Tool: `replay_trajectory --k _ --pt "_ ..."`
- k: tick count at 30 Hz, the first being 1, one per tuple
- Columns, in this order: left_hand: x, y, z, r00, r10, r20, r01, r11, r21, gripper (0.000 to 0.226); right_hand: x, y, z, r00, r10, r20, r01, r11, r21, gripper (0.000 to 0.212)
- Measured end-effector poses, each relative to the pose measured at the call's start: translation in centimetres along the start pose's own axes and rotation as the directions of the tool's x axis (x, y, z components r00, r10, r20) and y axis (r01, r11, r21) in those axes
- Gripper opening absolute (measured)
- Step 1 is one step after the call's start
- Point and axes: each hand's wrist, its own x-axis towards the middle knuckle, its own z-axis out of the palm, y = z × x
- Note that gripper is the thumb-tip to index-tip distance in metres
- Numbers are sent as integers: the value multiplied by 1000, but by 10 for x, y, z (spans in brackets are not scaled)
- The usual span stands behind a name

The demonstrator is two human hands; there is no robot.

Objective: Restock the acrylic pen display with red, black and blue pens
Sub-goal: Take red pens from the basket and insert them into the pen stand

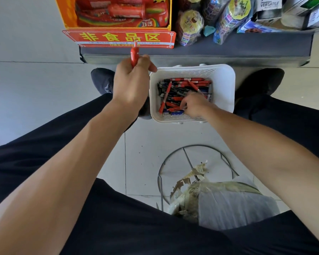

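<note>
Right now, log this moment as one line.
left hand: holds red pen | right hand: picking among pens in white basket | display: not in view

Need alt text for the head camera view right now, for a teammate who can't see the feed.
Seen from above, a seated person's left hand grips red pens while the right hand reaches into a white basket of mixed red, black and blue pens on the floor. A shelf with an orange sign stands ahead.

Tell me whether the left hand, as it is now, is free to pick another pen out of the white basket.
Probably not. The left hand already grips a red pen beside the white basket, and the right hand is down among the pens, taking up much of the space inside.
</note>
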Motion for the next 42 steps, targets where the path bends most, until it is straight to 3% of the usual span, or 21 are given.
replay_trajectory --k 5,9,12,17,20,23,25,28,30,35,39,40,42 --pt "1 2 1 1000 -14 26 14 1000 10 32 -3 -9 -1 994 34 -107 -54 981 -186 25" --pt "2 6 3 999 -28 43 28 1000 -8 38 -8 -17 -5 994 -9 -108 -36 914 -405 23" --pt "2 7 3 999 -25 43 25 1000 9 37 -11 -19 -12 993 -55 -105 4 903 -430 18" --pt "0 5 7 998 -22 51 22 1000 7 37 -23 1 -18 980 -57 -189 13 974 -226 8" --pt "-1 3 8 998 -14 57 13 999 30 34 -34 9 -17 965 10 -263 38 984 174 7" --pt "-4 3 11 999 -3 44 -1 995 100 35 -54 -5 -29 933 126 -338 142 734 664 3" --pt "-6 2 13 1000 16 23 -20 982 190 37 -69 -21 -40 935 149 -321 189 557 809 5" --pt "-7 0 11 1000 10 27 -18 954 298 36 -93 -50 -50 968 -3 -250 246 190 951 10" --pt "-8 -1 10 999 2 41 -16 939 343 44 -103 -69 -53 957 -112 -269 280 98 955 11" --pt "-6 2 12 998 37 -41 -20 937 349 54 -106 -92 -60 950 -179 -256 272 76 959 16" --pt "-3 -1 12 999 -20 -47 36 926 376 53 -101 -82 -62 942 -247 -225 255 96 962 16" --pt "-4 -2 12 998 -31 -47 47 922 383 53 -96 -76 -61 947 -218 -235 270 149 951 14" --pt "-6 -4 12 998 -23 -58 45 915 401 53 -79 -58 -52 936 -79 -342 343 412 844 9"
